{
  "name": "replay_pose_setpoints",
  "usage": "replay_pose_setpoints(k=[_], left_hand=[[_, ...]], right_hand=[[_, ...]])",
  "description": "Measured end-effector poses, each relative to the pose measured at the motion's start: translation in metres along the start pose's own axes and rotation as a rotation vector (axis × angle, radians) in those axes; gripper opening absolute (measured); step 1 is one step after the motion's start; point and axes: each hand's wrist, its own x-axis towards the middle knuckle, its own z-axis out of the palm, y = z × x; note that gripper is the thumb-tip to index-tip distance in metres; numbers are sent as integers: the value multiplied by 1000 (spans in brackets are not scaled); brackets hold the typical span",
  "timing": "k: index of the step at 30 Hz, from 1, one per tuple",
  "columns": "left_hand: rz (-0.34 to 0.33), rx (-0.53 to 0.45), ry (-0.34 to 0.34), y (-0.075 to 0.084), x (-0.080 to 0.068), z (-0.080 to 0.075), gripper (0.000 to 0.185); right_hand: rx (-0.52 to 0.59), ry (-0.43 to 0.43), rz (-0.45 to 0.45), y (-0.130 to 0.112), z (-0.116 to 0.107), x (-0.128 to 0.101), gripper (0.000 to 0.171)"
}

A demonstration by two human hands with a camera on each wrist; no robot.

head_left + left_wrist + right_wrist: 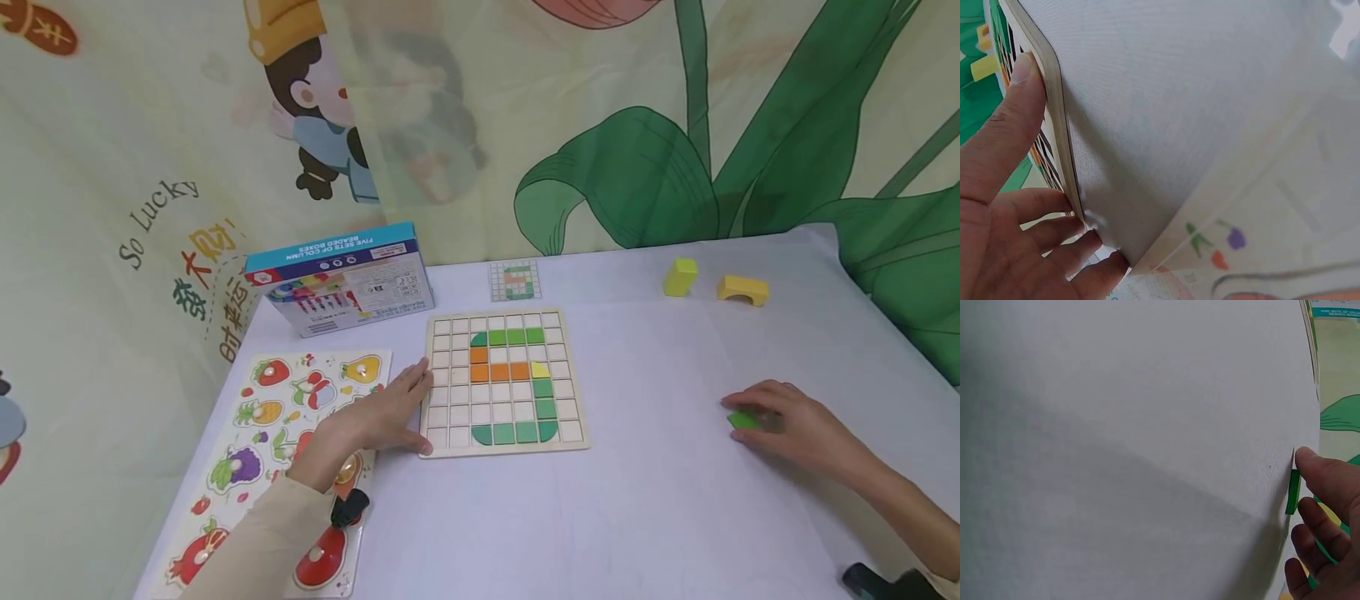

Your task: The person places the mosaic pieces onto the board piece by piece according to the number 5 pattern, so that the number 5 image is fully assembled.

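Note:
A wooden grid board (577, 417) lies mid-table, with green, orange and yellow tiles set in some squares. Along its left edge rests my left hand (392, 410), thumb at the near corner and fingers further up. The left wrist view shows the thumb (1025, 81) against the board's rim and the fingertips close to the edge. Off to the right, low over the white cloth, my right hand (798, 425) pinches a small green tile (744, 421) between thumb and fingers. That green tile (1294, 490) shows edge-on beside the thumb in the right wrist view.
Behind the board lies a small pattern card (514, 281). A cardboard box (352, 292) stands back left, and a fruit puzzle board (251, 500) lies under the left forearm. At the back right are a yellow-green block (680, 277) and a yellow arch block (742, 289).

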Motion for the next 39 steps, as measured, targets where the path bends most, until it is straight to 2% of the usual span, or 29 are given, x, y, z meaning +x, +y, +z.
replay_pose_setpoints(k=[5, 12, 20, 24, 29, 36, 39], left_hand=[[-1, 0, -2, 0, 0, 0, 102], [-6, 5, 6, 1, -1, 0, 101], [-4, 3, 4, 1, -1, 0, 102], [-3, -5, 0, 1, -1, 0, 102], [-3, -9, -3, 0, 0, 1, 102], [-11, -12, 2, -1, 0, 1, 102], [-8, -17, 2, -1, 0, 1, 102]], right_hand=[[-10, -14, 11, 9, -2, -5, 39], [-20, -17, -26, 17, -5, -9, 32], [39, 12, -7, 5, -1, -2, 27], [68, 2, -22, -15, 5, 13, 29], [116, -31, -72, -52, 17, 41, 29], [210, -121, -105, -126, 51, 87, 30], [241, -159, -145, -159, 69, 104, 29]])
